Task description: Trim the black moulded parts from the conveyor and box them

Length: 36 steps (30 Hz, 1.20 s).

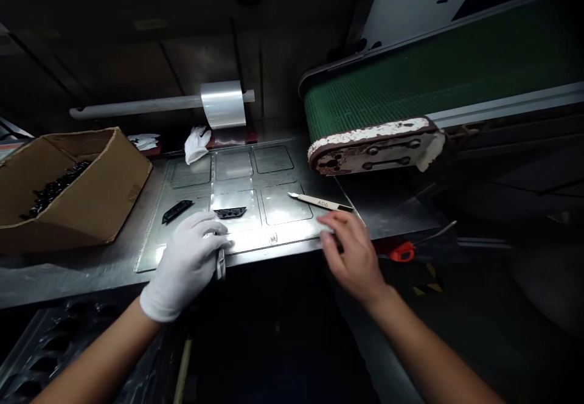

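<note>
My left hand (189, 261), in a white glove, is at the front edge of a shiny metal plate (283, 233). Its fingers are curled together; a greyish sliver shows below them, too unclear to name. Just beyond the fingertips lies a small black plastic part (230, 212), and a second black part (177, 211) rests to its left. My bare right hand (349, 249) hovers by the plate's right front edge, thumb and fingers apart and slightly blurred. Beyond it lies a craft knife (319, 201) with a pale handle marked A06, apparently untouched.
A roll of clear film (223, 104) hangs on a bar, its strip running down over the plate. At left stands a cardboard box (104, 194) of black parts. A green conveyor belt (410, 75) juts in at right. Nearby are a white glove (197, 144) and an orange-handled tool (402, 252).
</note>
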{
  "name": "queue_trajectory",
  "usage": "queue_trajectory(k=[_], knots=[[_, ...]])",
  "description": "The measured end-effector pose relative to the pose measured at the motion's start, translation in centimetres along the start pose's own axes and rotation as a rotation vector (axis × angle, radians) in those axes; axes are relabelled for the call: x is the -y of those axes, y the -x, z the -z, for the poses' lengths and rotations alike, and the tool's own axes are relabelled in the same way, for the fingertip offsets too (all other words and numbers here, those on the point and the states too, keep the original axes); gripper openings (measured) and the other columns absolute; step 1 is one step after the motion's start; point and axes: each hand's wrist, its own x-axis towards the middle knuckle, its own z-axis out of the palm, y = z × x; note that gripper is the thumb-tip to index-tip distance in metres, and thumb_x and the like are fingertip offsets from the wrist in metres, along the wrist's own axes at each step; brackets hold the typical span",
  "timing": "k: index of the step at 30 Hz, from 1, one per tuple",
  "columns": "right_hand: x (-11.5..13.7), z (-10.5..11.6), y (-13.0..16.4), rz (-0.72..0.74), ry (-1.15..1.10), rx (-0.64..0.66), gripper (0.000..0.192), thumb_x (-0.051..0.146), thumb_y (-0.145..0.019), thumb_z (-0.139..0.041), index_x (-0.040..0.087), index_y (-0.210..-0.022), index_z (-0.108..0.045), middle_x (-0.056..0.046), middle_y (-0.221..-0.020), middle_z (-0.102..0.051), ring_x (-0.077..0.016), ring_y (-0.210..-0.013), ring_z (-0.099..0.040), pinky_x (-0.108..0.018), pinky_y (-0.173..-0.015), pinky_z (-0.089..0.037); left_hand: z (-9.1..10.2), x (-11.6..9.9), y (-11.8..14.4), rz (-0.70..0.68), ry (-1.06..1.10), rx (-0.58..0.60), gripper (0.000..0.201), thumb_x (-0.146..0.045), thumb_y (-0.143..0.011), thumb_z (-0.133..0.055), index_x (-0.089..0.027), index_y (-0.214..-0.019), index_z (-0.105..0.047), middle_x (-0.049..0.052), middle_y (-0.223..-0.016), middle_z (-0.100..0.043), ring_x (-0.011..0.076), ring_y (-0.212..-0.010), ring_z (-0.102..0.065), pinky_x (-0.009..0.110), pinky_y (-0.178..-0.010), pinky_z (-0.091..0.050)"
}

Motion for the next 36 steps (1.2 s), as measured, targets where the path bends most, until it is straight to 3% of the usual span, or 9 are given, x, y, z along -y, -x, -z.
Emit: queue_trajectory(k=[3, 5, 8, 13, 16, 19, 27, 31, 36], knots=[[6.1, -2.8, 3.7, -0.31, -0.682, 0.36, 0.025, 0.039, -0.104, -0.055, 0.024, -0.119, -0.068, -0.009, -0.11, -0.07, -0.0219, -0.098, -0.067, -0.038, -0.085, -0.057, -0.8, -2.6, 4.4, 0.116, 0.207, -0.248, 0.021, -0.008, -0.09, -0.07, -0.025, -0.101, -0.076, 0.009, -0.164, -0.044, 0.0369, -0.155, -0.035, 0.065, -0.126, -0.031], [9.9, -5.6, 5.1, -0.549, -1.066, 0.639, 0.037, 0.055, -0.099, -0.061, 0.021, -0.112, -0.066, -0.005, -0.096, -0.07, -0.0164, -0.078, -0.066, -0.028, -0.063, -0.053, -1.9, -4.1, 7.4, 0.195, 0.299, -0.336, 0.03, -0.005, -0.087, -0.073, -0.028, -0.106, -0.076, 0.003, -0.174, -0.028, 0.038, -0.16, -0.023, 0.066, -0.128, -0.027], [13.0, -9.1, 6.3, -0.746, -1.233, 0.754, 0.05, 0.068, -0.087, -0.07, 0.02, -0.095, -0.058, 0.002, -0.078, -0.061, -0.0118, -0.064, -0.058, -0.021, -0.053, -0.043, -3.0, -5.3, 11.3, 0.441, 0.324, -0.377, 0.03, -0.012, -0.089, -0.072, -0.032, -0.111, -0.077, -0.001, -0.173, -0.028, 0.0364, -0.161, -0.02, 0.06, -0.13, -0.025], [13.0, -12.5, 8.6, -0.524, -0.852, 1.004, 0.038, 0.057, -0.095, -0.065, 0.02, -0.085, -0.059, 0.003, -0.074, -0.058, -0.0133, -0.068, -0.054, -0.025, -0.063, -0.044, -2.4, -4.7, 17.6, 1.023, 0.636, -0.18, 0.023, -0.03, -0.096, -0.065, -0.025, -0.115, -0.076, 0.005, -0.112, -0.076, 0.0251, -0.105, -0.072, 0.039, -0.094, -0.058], [13.2, -14.9, 10.2, -0.31, -0.664, 1.227, 0.037, 0.055, -0.098, -0.06, 0.021, -0.083, -0.061, 0.002, -0.073, -0.06, -0.016, -0.069, -0.055, -0.028, -0.065, -0.042, -2.7, -4.8, 22.1, 1.206, 0.754, -0.07, 0.015, -0.027, -0.089, -0.074, -0.019, -0.076, -0.074, 0.0, -0.072, -0.072, 0.0183, -0.072, -0.07, 0.031, -0.069, -0.056], [14.1, -16.8, 11.6, -0.178, -0.579, 1.369, 0.038, 0.056, -0.103, -0.051, 0.024, -0.088, -0.065, -0.001, -0.08, -0.068, -0.0204, -0.077, -0.064, -0.032, -0.072, -0.047, -3.2, -4.6, 27.0, 1.419, 0.799, -0.083, 0.025, -0.032, -0.092, -0.074, -0.016, -0.075, -0.067, -0.002, -0.067, -0.067, 0.0138, -0.063, -0.065, 0.029, -0.064, -0.056], [13.3, -18.7, 10.9, -0.079, -0.462, 1.358, 0.039, 0.056, -0.105, -0.044, 0.028, -0.097, -0.07, -0.005, -0.093, -0.077, -0.0277, -0.088, -0.074, -0.04, -0.082, -0.056, 3.6, 5.1, 39.0, 1.837, 0.298, -0.447, 0.031, -0.045, -0.102, -0.061, -0.014, -0.103, -0.067, 0.002, -0.09, -0.068, 0.0148, -0.073, -0.065, 0.031, -0.067, -0.057], [12.0, -18.0, 10.9, -0.12, -0.425, 1.294, 0.038, 0.056, -0.103, -0.047, 0.028, -0.106, -0.073, -0.008, -0.109, -0.08, -0.0312, -0.102, -0.075, -0.045, -0.091, -0.057, 3.9, 8.2, 39.3, 1.828, 0.2, -0.334, 0.032, -0.044, -0.102, -0.062, -0.014, -0.109, -0.067, 0.004, -0.097, -0.07, 0.0171, -0.08, -0.068, 0.033, -0.07, -0.06], [8.7, -17.4, 12.9, -0.264, -0.425, 1.229, 0.044, 0.061, -0.102, -0.047, 0.027, -0.113, -0.073, -0.007, -0.104, -0.079, -0.0273, -0.091, -0.075, -0.039, -0.083, -0.059, 4.5, 7.6, 38.0, 1.731, 0.044, -0.021, 0.036, -0.047, -0.1, -0.063, -0.012, -0.102, -0.069, 0.002, -0.092, -0.069, 0.0188, -0.078, -0.068, 0.034, -0.071, -0.06]])
